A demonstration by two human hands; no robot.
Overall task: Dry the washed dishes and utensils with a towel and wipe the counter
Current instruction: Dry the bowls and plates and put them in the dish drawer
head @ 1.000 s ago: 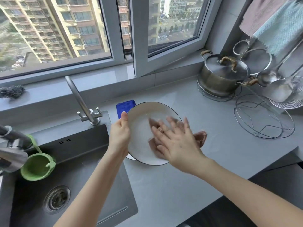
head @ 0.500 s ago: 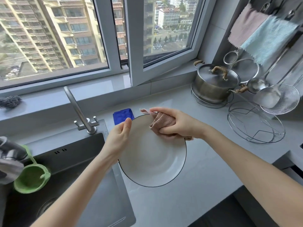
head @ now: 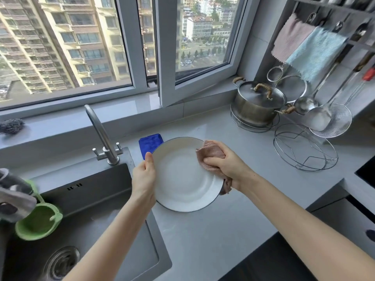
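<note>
Plate (head: pixel 182 175) stays held over the counter (head: pixel 213 230) by the left hand (head: pixel 144 175) pinching its rim, while the right hand (head: pixel 227 165), fingers bunched around the pink towel (head: pixel 211 154), has moved from top to right rim, so drying apparently continues.

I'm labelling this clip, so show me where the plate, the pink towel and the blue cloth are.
plate (head: pixel 178 179): head view, bare middle of its white face.
pink towel (head: pixel 212 151): head view, bunched fold at the plate's right rim.
blue cloth (head: pixel 151 142): head view, middle of the part showing behind the plate.
</note>
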